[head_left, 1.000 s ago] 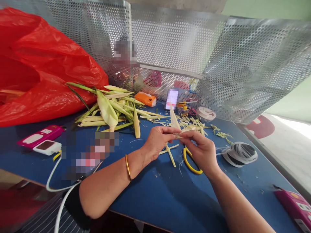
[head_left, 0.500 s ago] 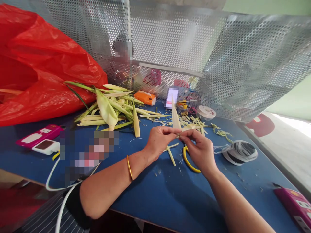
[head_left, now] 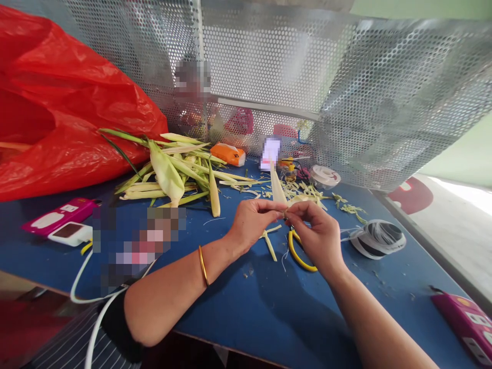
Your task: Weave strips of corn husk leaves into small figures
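Note:
My left hand (head_left: 251,221) and my right hand (head_left: 318,233) meet over the blue table, fingertips pinched together. Between them they hold the base of a pale, pointed husk leaf (head_left: 277,185), whose tip stands up and away from me. My thumbs and fingers hide the pinched end. Under my right hand lie yellow-handled scissors or pliers (head_left: 298,255); the hand covers most of the tool. Just below my left fingertips is a small cut piece of pale husk (head_left: 270,245). Behind my hands, husk scraps (head_left: 307,190) are scattered about.
Green husks (head_left: 171,174) are heaped beside a red plastic bag (head_left: 77,102). An orange tissue pack (head_left: 227,154), a white tape roll (head_left: 325,177) and a spool of thread (head_left: 378,239) lie on the table (head_left: 230,307). Purple power strips (head_left: 463,323) lie at both sides; a perforated metal screen (head_left: 261,61) stands behind.
The view has shifted very slightly. Both hands stay at the same spot, with the husk leaf still pinched between them; the fingers have barely moved.

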A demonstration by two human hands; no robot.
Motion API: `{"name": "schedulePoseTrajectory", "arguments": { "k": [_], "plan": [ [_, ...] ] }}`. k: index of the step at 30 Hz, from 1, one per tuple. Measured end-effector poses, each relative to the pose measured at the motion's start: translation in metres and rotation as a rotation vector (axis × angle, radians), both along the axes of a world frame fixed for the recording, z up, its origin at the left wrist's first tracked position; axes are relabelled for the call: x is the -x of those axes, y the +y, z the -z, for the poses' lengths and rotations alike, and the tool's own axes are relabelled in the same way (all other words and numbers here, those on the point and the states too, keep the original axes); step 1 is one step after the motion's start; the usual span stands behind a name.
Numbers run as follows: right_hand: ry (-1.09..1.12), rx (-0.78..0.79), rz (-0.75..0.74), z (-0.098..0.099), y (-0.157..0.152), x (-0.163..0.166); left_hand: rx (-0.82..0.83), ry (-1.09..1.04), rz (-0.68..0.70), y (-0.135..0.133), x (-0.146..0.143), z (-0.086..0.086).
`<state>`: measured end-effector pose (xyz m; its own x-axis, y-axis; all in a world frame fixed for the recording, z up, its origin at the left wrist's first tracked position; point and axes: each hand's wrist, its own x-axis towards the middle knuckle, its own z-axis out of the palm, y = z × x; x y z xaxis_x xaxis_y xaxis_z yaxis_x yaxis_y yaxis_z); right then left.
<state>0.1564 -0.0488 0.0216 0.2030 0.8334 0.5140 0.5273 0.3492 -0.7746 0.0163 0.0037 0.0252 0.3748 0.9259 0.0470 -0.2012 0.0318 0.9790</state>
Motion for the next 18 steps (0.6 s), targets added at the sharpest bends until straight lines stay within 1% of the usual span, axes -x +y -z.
{"name": "schedulePoseTrajectory", "arguments": {
  "k": [5, 10, 12, 15, 18],
  "plan": [
    [-0.066, -0.028, -0.044, 0.0017, 0.0025, -0.0043, 0.13, -0.077, 0.004, 0.0034, 0.0008, -0.0025],
    [-0.116, -0.074, -0.036, 0.004, 0.0047, -0.0086, 0.203, -0.099, 0.066, 0.0056, 0.0039, -0.0016],
    [-0.134, -0.08, -0.013, 0.004, 0.0048, -0.0087, 0.194, -0.095, 0.068, 0.0051, 0.004, -0.0014],
    [-0.173, -0.071, 0.003, 0.0037, 0.0044, -0.0077, 0.132, -0.086, 0.032, 0.003, 0.0028, -0.0016],
    [-0.157, -0.024, 0.03, 0.0046, 0.0038, -0.0066, 0.061, -0.067, -0.001, 0.0004, 0.0012, -0.0015]
  ]
}}
